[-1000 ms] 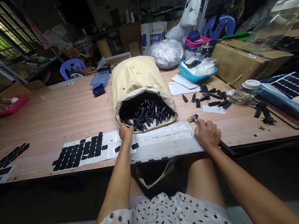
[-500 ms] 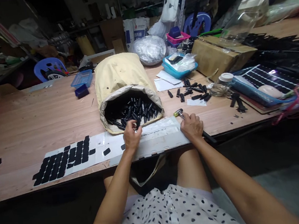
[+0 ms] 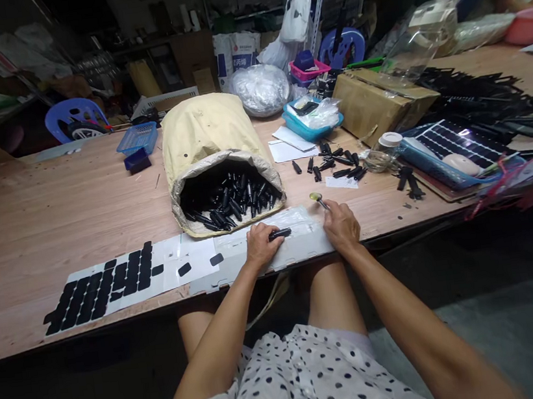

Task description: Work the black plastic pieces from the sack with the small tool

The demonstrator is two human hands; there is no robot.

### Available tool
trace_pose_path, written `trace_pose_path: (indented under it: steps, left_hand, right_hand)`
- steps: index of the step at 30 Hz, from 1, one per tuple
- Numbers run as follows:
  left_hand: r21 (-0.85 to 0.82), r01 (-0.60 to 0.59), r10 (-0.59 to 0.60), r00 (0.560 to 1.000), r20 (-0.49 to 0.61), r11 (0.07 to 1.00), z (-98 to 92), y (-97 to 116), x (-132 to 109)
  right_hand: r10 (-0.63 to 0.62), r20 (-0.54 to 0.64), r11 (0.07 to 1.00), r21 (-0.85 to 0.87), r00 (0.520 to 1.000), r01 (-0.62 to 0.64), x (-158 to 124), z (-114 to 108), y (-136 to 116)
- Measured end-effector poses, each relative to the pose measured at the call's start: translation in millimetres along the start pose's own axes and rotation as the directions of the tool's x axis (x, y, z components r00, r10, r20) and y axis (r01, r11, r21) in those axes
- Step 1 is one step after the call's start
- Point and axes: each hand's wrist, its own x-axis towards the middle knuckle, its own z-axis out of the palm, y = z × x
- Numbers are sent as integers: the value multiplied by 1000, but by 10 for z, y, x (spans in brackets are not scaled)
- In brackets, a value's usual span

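Observation:
My left hand (image 3: 261, 246) is closed on a small black bottle-shaped part (image 3: 281, 233), which lies sideways just above or on the white board (image 3: 302, 248) along the table's front edge. To its right, my right hand (image 3: 341, 223) is wrapped round a small hammer (image 3: 316, 197) with a yellowish head and a metal shaft; the grip is hidden in the palm. Behind the board, a cream sack (image 3: 210, 125) lies on its side with its mouth towards me. Several similar black parts (image 3: 238, 204) fill its opening.
Left of the board, black rounded stickers (image 3: 96, 290) sit on white backing sheets. More loose black parts (image 3: 333, 163) are scattered right of the sack, near a cardboard box (image 3: 381, 102). A blue basket (image 3: 459, 167) stands farther right. A dark blue tray (image 3: 137, 161) is at the back left.
My left hand has moved from the sack's mouth towards me and to the right, bringing a black part over the board. My right hand keeps the hammer, its head slightly turned.

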Motion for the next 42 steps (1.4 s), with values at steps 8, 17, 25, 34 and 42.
trace_pose_path:
  steps: [8, 17, 25, 34, 42]
  left_hand:
    - [-33, 21, -20, 1000, 24, 999, -7, 22, 20]
    - [-25, 2, -2, 1000, 6, 1000, 7, 25, 26]
    - [-38, 21, -22, 1000, -3, 999, 70, 27, 43]
    - [-50, 30, -29, 999, 16, 998, 69, 70, 36]
    - [-45, 24, -23, 999, 27, 999, 76, 102, 2]
  right_hand:
    - [-175, 6, 913, 376, 984, 160, -585, -114, -111]
    - [-233, 27, 949, 224, 972, 221, -752, -134, -304]
    - [-262, 2, 948, 188, 965, 257, -738, -150, -345]
    - [-275, 28, 944, 195, 961, 265, -790, -81, -327]
    - [-28, -28, 997, -71, 999, 26, -97, -98, 79]
